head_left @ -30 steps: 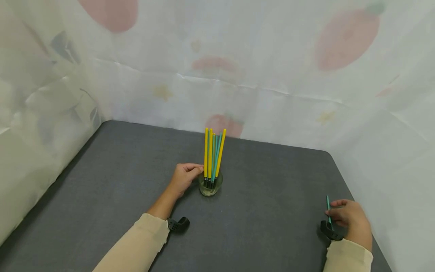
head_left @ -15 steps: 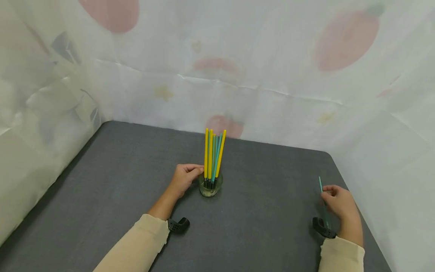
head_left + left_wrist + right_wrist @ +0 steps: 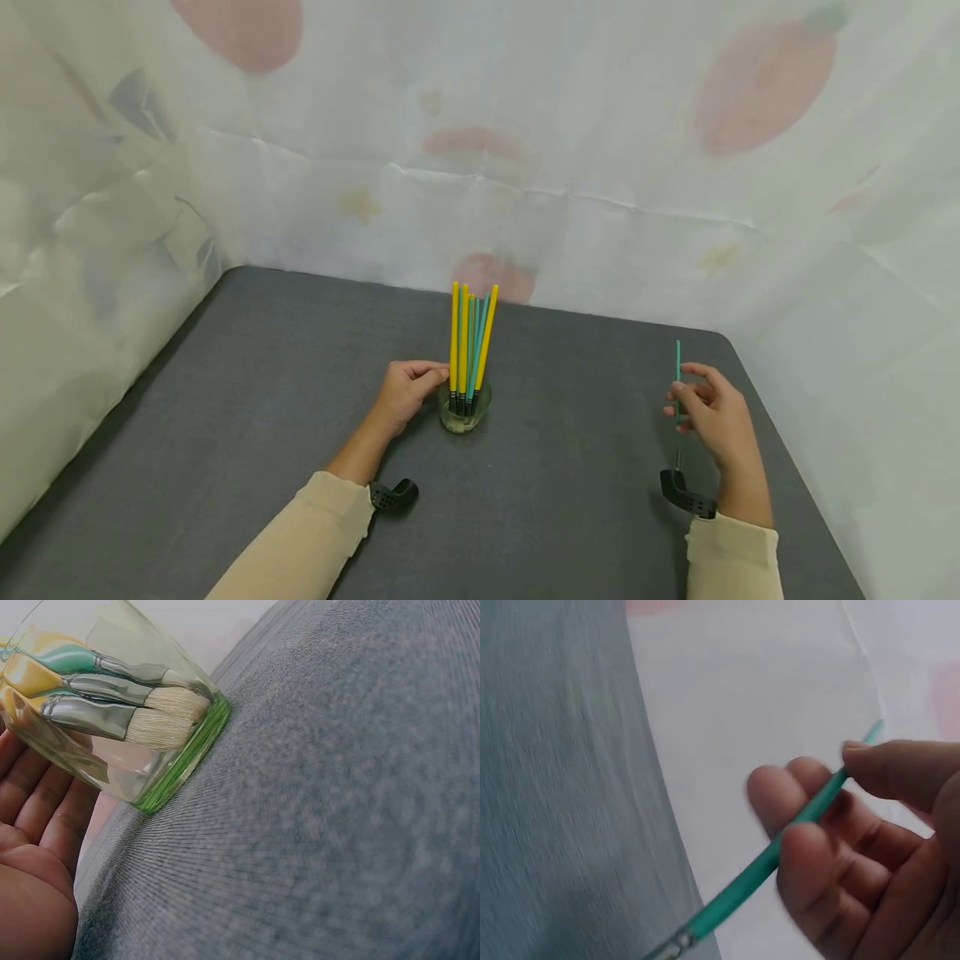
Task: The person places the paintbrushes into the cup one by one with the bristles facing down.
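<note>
A clear green-tinted glass (image 3: 465, 412) stands mid-table with several yellow and teal paintbrushes (image 3: 470, 346) upright in it, bristles down. My left hand (image 3: 406, 393) holds the glass from its left side; the left wrist view shows the glass (image 3: 127, 742) close up, bristles (image 3: 161, 720) at its bottom and my fingers (image 3: 37, 810) against its wall. My right hand (image 3: 712, 412) is raised over the table's right side and pinches a teal paintbrush (image 3: 677, 379) upright. The right wrist view shows that brush (image 3: 780, 855) between thumb and fingers.
The grey table (image 3: 262, 400) is walled by a pale printed curtain (image 3: 525, 167) at the back, left and right. The table's rounded far-right corner (image 3: 720, 337) lies just behind my right hand. Black wrist mounts (image 3: 393, 496) sit on both cuffs.
My right hand has lifted the teal brush off the table's right edge and moved it up and leftward, turning it upright. The left hand and glass have stayed put.
</note>
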